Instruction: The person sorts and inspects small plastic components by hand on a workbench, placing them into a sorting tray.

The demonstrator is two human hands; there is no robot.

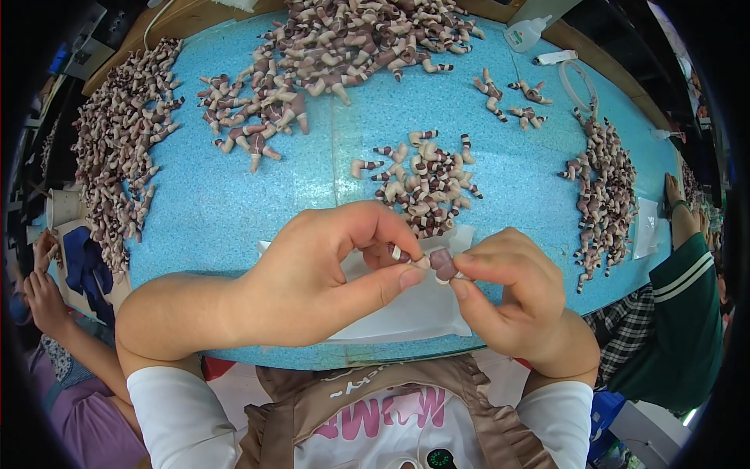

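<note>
Left hand (pixel 324 270): thumb and forefinger pinch a striped limb (pixel 398 253), pale end toward the torso (pixel 443 262); whether the two touch, I can't tell.
Right hand (pixel 519 291): fingertips pinch that mauve torso, likely because so small a piece suits only tips.
White tray (pixel 422 310): under both hands, perhaps to catch drops.
Loose limbs (pixel 431 178): just past the hands, seemingly for easy reach.
Side heaps (pixel 605 187): left and right on the blue table (pixel 516 184).
Far heap (pixel 359 39): at the back, probably kept apart from the limbs.
Bottle (pixel 527 34): far right corner.
</note>
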